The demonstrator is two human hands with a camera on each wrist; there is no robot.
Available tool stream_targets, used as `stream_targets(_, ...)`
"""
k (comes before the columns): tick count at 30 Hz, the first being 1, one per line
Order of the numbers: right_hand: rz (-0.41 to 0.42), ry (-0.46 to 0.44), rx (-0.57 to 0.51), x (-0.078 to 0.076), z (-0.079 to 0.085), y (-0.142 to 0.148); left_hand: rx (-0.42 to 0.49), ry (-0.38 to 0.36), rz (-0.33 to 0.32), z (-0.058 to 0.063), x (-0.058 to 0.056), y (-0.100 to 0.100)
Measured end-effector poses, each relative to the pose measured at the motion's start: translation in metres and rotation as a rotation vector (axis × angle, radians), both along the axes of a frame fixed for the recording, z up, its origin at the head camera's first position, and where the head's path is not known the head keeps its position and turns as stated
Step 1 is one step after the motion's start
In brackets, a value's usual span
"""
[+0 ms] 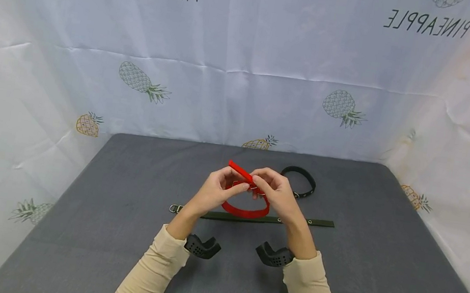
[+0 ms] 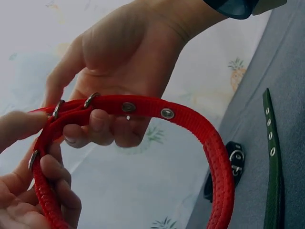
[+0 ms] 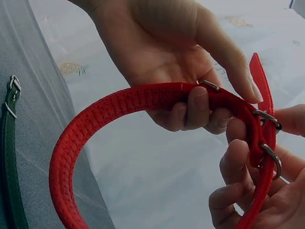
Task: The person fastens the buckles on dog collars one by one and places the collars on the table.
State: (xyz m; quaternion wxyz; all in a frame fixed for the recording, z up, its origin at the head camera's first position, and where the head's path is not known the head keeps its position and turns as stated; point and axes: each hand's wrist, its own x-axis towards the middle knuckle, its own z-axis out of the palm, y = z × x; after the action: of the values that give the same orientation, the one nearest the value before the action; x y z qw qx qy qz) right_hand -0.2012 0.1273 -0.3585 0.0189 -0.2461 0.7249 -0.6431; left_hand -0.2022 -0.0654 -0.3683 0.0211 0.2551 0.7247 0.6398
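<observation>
My left hand (image 1: 213, 190) and right hand (image 1: 278, 194) together hold a red collar (image 1: 246, 213) above the table. It forms a loop, its narrow tip (image 3: 258, 71) poking out past a metal buckle (image 3: 265, 116). In the right wrist view, fingers of the left hand (image 3: 162, 52) curl round the padded band, its thumb close to the buckle. Near a metal ring (image 3: 271, 162), the right hand (image 3: 267, 200) grips the strap. Eyelets (image 2: 167, 113) show along the strap in the left wrist view, where the right hand (image 2: 124, 52) pinches it near the buckle.
Behind the hands, a green collar (image 1: 225, 217) lies stretched flat across the grey table (image 1: 114, 249). A black collar (image 1: 299, 169), curled into a loop, sits farther back on the right. White pineapple-print curtains (image 1: 231, 106) hang around the table.
</observation>
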Motion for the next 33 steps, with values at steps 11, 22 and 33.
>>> stream_targets(11,0.031,-0.004,-0.068,-0.004,-0.001,0.006,-0.008,0.052,-0.032,-0.001,-0.004,-0.004)
stream_targets(22,-0.013,-0.037,-0.118,-0.004,0.000,0.005,-0.042,0.030,0.020,-0.003,-0.009,-0.009)
stream_targets(33,-0.037,-0.054,-0.131,-0.003,0.001,0.001,-0.007,0.033,0.025,-0.006,-0.011,-0.007)
